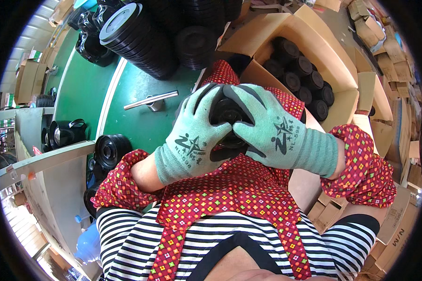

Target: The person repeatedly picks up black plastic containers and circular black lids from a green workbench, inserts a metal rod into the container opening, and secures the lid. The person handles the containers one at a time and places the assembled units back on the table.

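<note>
Between my two gloved hands is a round black plastic part (228, 112) with a ringed top, held close in front of my apron. My left hand (190, 133) curls round its left side, and my right hand (274, 129) closes round the right side. Both gloves are light green with dark palms, and the thumbs meet over the near side of the part. Much of its lower body is hidden by the fingers. Just left of my hands, a metal bar with a short cylindrical stub (151, 100) rests on the green tabletop (131, 122).
Tall stacks of black discs (143, 44) stand at the table's far end, one topped by a grey disc. An open cardboard box (344, 89) at the right holds several black round parts (299, 68). More black ringed parts (111, 151) sit by the left table edge, near a blue bottle (88, 243).
</note>
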### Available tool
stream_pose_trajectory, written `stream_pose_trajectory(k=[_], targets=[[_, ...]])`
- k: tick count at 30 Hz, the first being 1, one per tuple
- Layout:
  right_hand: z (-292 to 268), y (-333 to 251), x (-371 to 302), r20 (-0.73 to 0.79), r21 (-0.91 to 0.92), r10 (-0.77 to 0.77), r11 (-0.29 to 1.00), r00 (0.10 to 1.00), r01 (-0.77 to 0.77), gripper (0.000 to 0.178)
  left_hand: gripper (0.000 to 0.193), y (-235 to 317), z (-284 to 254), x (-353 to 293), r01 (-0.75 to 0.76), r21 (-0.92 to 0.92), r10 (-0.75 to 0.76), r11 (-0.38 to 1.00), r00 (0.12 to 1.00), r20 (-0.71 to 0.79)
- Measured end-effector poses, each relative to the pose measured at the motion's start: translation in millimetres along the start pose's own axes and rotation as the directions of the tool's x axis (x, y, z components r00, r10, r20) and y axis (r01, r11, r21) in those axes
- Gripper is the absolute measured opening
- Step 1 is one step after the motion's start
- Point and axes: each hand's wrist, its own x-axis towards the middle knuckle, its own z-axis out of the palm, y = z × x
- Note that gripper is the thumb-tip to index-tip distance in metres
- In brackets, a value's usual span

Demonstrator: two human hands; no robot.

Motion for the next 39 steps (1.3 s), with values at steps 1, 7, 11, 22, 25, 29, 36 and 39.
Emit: stream_pose_trajectory(k=[1,7,11,22,25,29,36,39], targets=[[2,-1,-2,-0.011,-0.019,0.007,1.000,1.000,-0.007,0.052,0.052,0,-1,0,-0.019,0.002,0.019,1.000,1.000,-0.001],[-20,-3,-9,-0.109,0.269,0.141,0.957,0.984,-0.107,0.091,0.084,-11,0,-7,-0.076,-0.179,0.043,0.981,0.983,-0.179],[15,21,-42,-0.273,0.889,0.673,0.449,0.688,-0.088,0.082,0.099,-10,4,-12,-0.141,-0.231,0.063,0.963,0.946,-0.317],[96,128,-88,-0.297,0.824,0.813,0.483,0.501,-0.295,0.027,0.097,-80,48,-62,-0.034,-0.297,0.005,0.954,0.995,-0.100],[81,111,-74,-0.470,0.547,0.678,0.726,0.566,-0.416,0.026,0.100,-151,26,-84,0.435,0.302,-0.406,0.848,0.900,-0.158],[97,82,-59,-0.465,0.343,0.597,0.802,0.654,-0.488,0.026,0.085,-238,18,-151,0.481,0.441,-0.574,0.758,0.812,0.101],[40,15,-58,-0.449,0.467,0.591,0.795,0.670,-0.387,0.029,0.054,-158,-9,-119,0.605,-0.178,-0.611,0.776,0.791,0.028],[29,31,-53,-0.362,0.623,0.614,0.719,0.702,-0.307,0.026,0.052,-102,-27,-53,0.560,-0.444,-0.624,0.699,0.781,0.002]])
